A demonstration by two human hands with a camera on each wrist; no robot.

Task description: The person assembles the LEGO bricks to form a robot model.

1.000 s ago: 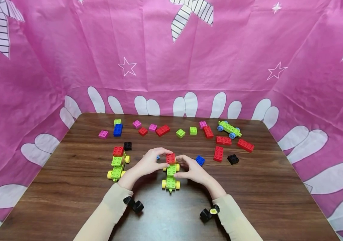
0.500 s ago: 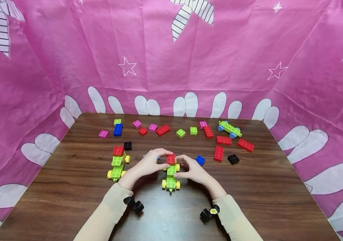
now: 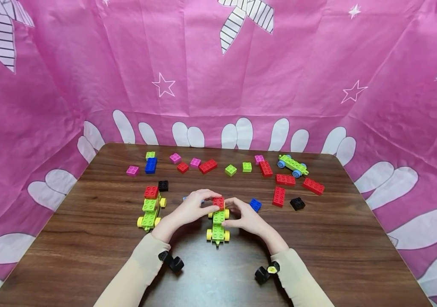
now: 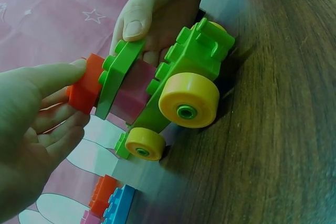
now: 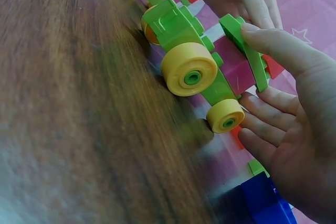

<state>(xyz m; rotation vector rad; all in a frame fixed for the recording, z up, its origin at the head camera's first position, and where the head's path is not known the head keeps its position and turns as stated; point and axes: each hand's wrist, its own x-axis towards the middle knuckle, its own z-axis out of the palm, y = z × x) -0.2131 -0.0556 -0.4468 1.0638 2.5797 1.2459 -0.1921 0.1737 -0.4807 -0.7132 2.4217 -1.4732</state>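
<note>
A toy car (image 3: 218, 233) of building bricks stands at the table's middle, with a green wheeled base and yellow wheels. In the left wrist view, a pink brick (image 4: 131, 92) sits on the base, under a flat green brick (image 4: 119, 74) topped by a red brick (image 4: 87, 83). My left hand (image 3: 191, 208) pinches that red brick between thumb and fingers. From the other side my right hand (image 3: 246, 216) holds the stack; its thumb presses the green brick's near edge, and its fingers lie along the far side.
A similar car (image 3: 149, 216) with a red brick on top stands at the left, a black brick (image 3: 163, 186) beside it. Loose bricks lie along the back, among them a blue brick (image 3: 151, 165). A blue-wheeled base (image 3: 293, 165) is at the back right.
Both hands keep their places on the car. The left thumb has shifted very slightly on the red brick; the whole view has drifted a little.
</note>
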